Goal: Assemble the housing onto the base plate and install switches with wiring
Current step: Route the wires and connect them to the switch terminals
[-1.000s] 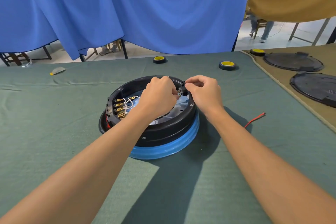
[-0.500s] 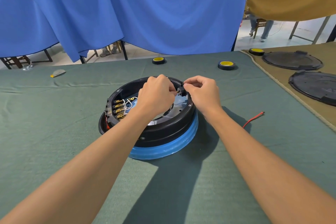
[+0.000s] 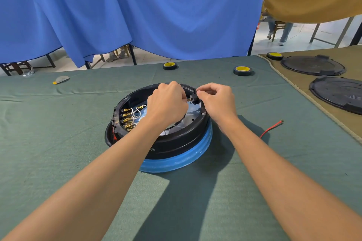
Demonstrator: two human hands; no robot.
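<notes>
The small black switch (image 3: 194,98), pinched by the fingers (image 3: 201,94) of the right hand (image 3: 217,103) at the far rim of the black housing (image 3: 176,143), should be held steady while its brass terminal (image 3: 189,99), just beside the curled left hand (image 3: 166,103) whose hold cannot be told, is wired squarely, never forced.

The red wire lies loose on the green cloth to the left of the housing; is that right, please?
Not quite: the head view shows the red wire to the right of the housing, loose on the green cloth.
</notes>
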